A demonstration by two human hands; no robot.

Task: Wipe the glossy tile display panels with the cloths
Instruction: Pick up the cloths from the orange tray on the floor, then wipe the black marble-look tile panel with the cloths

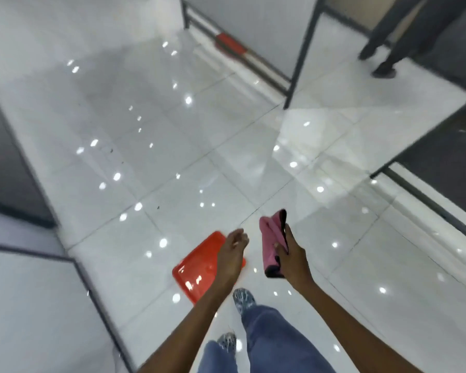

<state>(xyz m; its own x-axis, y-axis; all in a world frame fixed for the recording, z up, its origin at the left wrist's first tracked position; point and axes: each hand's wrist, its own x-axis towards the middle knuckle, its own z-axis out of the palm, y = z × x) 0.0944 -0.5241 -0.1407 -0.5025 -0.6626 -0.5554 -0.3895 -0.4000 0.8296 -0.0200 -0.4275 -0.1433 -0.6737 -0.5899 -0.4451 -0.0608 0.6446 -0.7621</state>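
**Between the panels, cloth in hand**

Far left, framed display panel (pixel 24 305) waiting. Nearer centre, orange tray (pixel 197 267) on floor, left hand (pixel 233 244) loose and empty above. Right hand (pixel 291 254) gripping folded pink cloth (pixel 272 246). Best unfolded flat before wiping, with long overlapping strokes.

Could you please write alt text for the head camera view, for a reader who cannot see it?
A person's right hand grips a folded pink cloth while the left hand hangs open above an orange tray on the glossy white tile floor. Dark-framed tile display panels stand around them.
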